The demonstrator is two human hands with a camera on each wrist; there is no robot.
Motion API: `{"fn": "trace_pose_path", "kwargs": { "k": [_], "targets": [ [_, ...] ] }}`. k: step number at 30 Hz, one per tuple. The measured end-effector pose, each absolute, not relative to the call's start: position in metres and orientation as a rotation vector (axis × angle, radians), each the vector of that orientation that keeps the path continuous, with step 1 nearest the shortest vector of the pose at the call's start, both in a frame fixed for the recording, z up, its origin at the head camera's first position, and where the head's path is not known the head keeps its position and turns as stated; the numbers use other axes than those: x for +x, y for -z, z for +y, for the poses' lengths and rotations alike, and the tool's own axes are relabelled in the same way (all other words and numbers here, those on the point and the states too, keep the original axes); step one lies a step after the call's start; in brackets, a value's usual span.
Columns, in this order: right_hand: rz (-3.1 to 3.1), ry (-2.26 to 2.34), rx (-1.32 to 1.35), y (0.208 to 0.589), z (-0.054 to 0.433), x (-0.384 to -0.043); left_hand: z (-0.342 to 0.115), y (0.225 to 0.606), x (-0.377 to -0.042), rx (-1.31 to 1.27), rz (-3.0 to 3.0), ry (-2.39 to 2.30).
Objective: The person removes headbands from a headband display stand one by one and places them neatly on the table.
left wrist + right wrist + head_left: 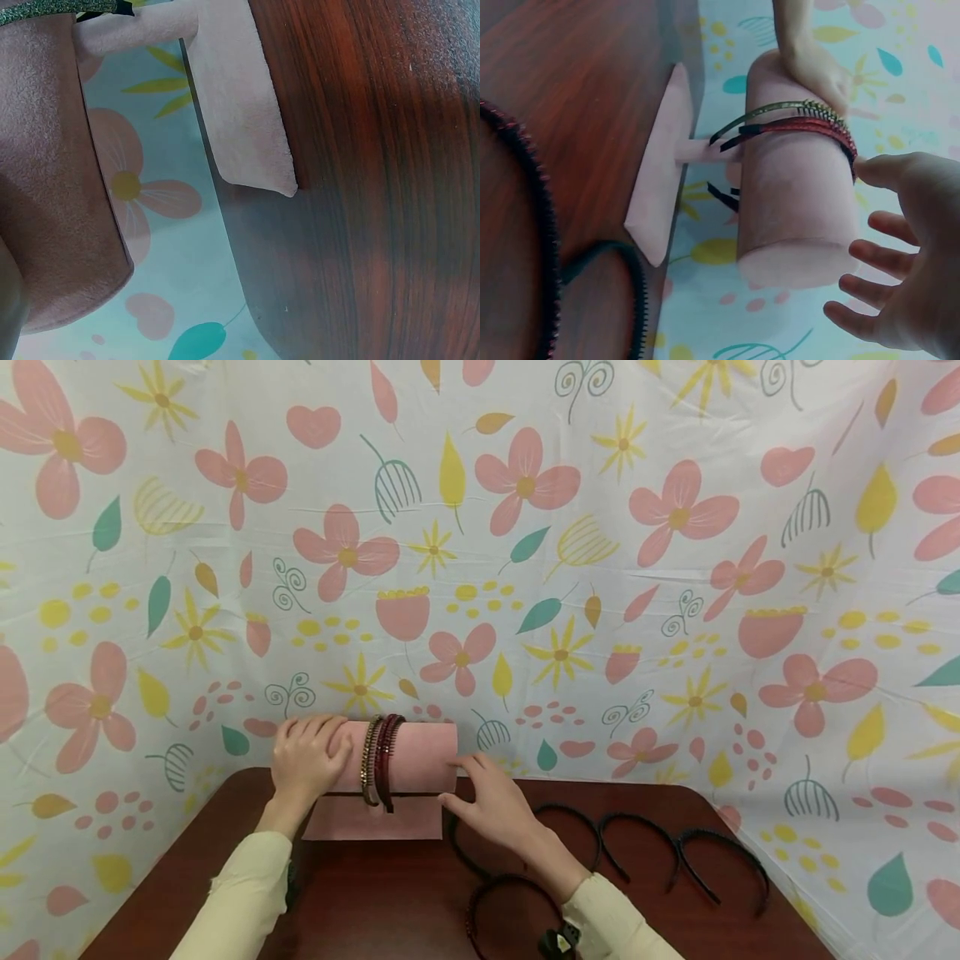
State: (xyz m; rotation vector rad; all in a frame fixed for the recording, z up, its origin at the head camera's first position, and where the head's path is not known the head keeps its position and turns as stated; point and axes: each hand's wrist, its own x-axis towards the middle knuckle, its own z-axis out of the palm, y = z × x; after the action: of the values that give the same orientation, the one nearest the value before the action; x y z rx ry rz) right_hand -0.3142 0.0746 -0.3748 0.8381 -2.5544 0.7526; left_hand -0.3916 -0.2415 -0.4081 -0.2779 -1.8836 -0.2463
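A pink, fabric-covered headband stand [423, 752] has a thick horizontal roll on a post above a flat base [375, 822]. Around the middle of the roll sit a gold-toned headband [367, 760] and a dark red headband [385, 756], side by side. My left hand [306, 760] holds the roll's left end, fingers over the top and thumb on the front. At the opposite end, my right hand [491, 802] has its fingers spread and grips nothing. In the right wrist view, the right thumb overlaps the edge of the red headband.
Several dark headbands [637, 815] lie in a row on the right side of the brown wooden table [360, 893]. Closer to me lies a headband with reddish beads [517, 877]. A white curtain [480, 560] with flower prints hangs right behind the table.
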Motion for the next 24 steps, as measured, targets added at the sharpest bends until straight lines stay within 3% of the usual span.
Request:
{"fn": "trace_pose_path", "kwargs": {
  "k": [24],
  "targets": [
    [-2.458, -0.618, 0.937, 0.347, 0.023, -0.352, -0.242, 0.408, -0.389, -0.276, -1.916, 0.224]
  ]
}}
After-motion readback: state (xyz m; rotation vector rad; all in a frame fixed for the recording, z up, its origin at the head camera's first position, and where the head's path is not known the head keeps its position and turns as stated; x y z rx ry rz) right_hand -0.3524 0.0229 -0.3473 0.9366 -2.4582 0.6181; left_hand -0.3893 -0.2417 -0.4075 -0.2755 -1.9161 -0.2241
